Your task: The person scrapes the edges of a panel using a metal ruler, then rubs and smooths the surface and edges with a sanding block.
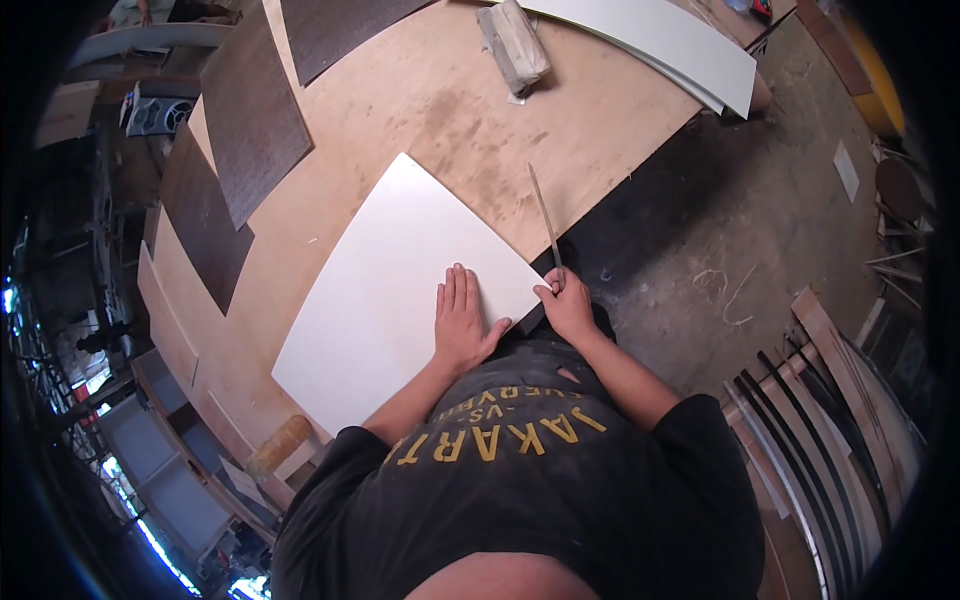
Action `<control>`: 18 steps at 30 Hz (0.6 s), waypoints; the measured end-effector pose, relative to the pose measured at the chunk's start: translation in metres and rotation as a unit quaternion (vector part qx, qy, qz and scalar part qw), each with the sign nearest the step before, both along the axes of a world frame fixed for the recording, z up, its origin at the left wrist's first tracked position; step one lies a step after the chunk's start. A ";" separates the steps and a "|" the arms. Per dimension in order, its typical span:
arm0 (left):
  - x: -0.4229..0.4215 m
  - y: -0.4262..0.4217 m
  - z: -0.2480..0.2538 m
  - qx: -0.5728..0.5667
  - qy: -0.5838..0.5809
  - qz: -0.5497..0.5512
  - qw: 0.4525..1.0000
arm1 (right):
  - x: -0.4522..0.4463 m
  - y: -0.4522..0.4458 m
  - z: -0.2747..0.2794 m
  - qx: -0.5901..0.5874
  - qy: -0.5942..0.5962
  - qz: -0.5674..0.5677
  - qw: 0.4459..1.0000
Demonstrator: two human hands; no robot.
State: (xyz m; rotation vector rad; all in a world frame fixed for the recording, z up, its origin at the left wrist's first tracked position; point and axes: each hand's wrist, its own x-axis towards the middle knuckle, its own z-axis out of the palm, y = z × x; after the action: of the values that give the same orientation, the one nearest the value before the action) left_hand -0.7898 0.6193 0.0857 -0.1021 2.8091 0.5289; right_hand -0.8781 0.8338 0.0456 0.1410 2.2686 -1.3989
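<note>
Fingers (459,288) outstretched, our left hand (462,328) lies flat on a white panel (385,285) at the near edge of the bench (590,140), our right hand (569,308) curled around a thin tool (543,210).

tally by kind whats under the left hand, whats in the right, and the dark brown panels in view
White panel under the left hand: 1
Long thin tool in the right hand: 1
Dark brown panels: 3
Total: 5

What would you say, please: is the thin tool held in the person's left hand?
No, the left hand lies flat on the white panel, while the right hand holds the thin tool.
</note>
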 end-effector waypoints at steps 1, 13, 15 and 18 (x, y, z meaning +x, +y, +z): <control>0.001 -0.010 0.002 0.004 -0.005 -0.020 1.000 | 0.000 0.001 0.000 -0.004 -0.002 0.007 1.000; -0.011 -0.053 -0.003 -0.071 0.021 0.079 0.994 | -0.002 0.006 -0.012 -0.001 -0.020 0.032 0.999; 0.005 -0.041 -0.002 -0.033 0.011 0.032 0.999 | -0.003 0.006 -0.015 -0.004 -0.020 0.034 0.999; 0.021 -0.028 -0.001 0.007 0.012 -0.005 1.000 | -0.004 0.007 -0.013 -0.009 -0.006 0.039 0.999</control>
State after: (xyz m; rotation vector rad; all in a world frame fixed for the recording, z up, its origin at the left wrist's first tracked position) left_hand -0.7689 0.5918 0.0843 -0.0803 2.8264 0.5511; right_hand -0.8817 0.8410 0.0325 0.0551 2.2261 -1.3747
